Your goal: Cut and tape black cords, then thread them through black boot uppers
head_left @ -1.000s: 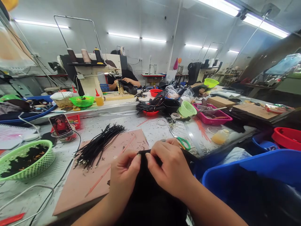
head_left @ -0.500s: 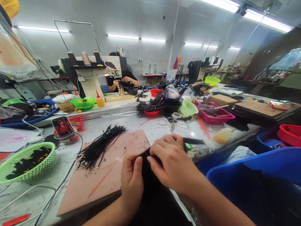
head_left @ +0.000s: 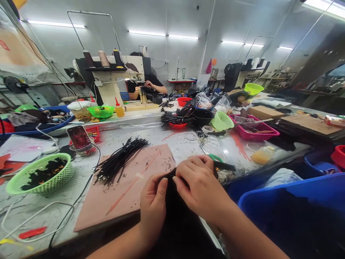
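Note:
My left hand (head_left: 153,203) and my right hand (head_left: 201,187) are close together at the table's near edge, both closed on a black strip (head_left: 226,166). Its flat end sticks out to the right past my right knuckles. Most of the strip is hidden by my fingers and blends into the black fabric below. Left of my hands, a bundle of thin black cords (head_left: 121,158) with pale tips lies on a pinkish board (head_left: 118,201). Green-handled scissors (head_left: 215,157) lie just behind my right hand.
A green basket (head_left: 54,183) with black scraps is at left, near a propped phone (head_left: 78,137). At right stands a large blue bin (head_left: 296,187). Baskets, a glue bottle (head_left: 262,154) and a sewing machine (head_left: 107,82) with a co-worker's hands (head_left: 149,85) are farther back.
The view has shifted slightly, so the table and its objects appear a little farther right. Both hands keep their hold on the black strip, with little visible movement.

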{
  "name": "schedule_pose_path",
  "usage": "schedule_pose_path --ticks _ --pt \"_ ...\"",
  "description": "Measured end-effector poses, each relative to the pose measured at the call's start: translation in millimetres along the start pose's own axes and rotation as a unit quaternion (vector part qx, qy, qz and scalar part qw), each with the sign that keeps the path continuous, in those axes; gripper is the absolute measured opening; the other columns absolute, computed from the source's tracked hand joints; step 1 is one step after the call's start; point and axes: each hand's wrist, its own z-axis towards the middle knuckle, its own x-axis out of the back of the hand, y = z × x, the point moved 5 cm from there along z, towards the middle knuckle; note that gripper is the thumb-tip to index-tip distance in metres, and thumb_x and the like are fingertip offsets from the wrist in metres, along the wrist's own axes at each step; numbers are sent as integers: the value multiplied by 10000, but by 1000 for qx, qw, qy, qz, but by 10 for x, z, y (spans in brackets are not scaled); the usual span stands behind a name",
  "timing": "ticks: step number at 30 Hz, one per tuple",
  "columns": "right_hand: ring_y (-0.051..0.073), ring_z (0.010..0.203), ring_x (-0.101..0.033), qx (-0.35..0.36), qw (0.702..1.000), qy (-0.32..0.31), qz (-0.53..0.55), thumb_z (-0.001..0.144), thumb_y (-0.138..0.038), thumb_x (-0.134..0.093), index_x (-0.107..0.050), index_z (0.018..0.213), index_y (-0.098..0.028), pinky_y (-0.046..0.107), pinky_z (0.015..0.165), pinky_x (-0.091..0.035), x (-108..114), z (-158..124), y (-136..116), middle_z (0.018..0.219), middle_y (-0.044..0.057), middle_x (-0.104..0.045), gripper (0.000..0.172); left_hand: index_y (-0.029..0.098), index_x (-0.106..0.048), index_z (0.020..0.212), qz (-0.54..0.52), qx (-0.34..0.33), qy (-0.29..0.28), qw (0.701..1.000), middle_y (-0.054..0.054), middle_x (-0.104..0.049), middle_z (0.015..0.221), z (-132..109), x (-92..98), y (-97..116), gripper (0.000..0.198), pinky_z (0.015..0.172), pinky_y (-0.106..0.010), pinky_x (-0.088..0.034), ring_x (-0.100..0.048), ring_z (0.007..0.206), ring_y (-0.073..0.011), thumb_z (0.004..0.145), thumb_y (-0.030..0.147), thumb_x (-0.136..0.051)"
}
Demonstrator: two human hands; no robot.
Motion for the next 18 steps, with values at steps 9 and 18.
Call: schedule_pose_path --ticks 9,18 --pt "153 730 -539 -21 998 17 54 763 -189 -583 -532 710 -191 353 826 -249 -97 -37 31 706 -30 -612 74 202 -652 961 -42 34 -32 998 -32 -690 982 -46 -15 -91 240 900 -305 -445 -595 964 -192 836 353 -515" --pt "151 779 -579 20 996 -50 77 790 -99 -456 -447 734 -193 413 980 -214 -162 -125 -124 766 -8 -599 109 213 -609 1120 -55 59 -78 994 -51 -628 1188 -8 -9 -200 353 1028 -365 -362 -514 1156 -223 829 388 -513"
